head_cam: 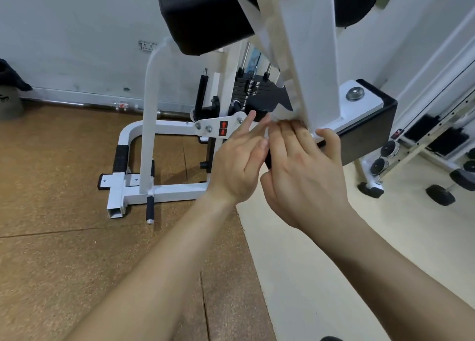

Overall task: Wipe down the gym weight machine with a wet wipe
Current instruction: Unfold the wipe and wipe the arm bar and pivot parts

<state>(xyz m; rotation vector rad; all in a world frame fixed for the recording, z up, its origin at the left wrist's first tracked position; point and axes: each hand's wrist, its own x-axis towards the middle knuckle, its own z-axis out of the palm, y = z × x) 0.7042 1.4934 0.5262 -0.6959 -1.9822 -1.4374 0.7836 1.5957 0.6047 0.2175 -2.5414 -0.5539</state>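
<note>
A white steel weight machine (311,57) with black pads fills the upper middle, its slanted post meeting a black seat pad (365,132). A white wet wipe (284,115) is bunched against the foot of that post. My right hand (300,171) presses the wipe there, fingers on top and thumb round the post's corner. My left hand (239,163) is right beside it, fingers straight, fingertips touching the wipe's left edge. Most of the wipe is hidden under my fingers.
The machine's white base frame (133,186) with black grips lies on the brown cork floor at the left. A black weight stack (254,86) stands behind. A barbell (102,106) lies along the wall. Dumbbells (440,194) and a rack stand at the right.
</note>
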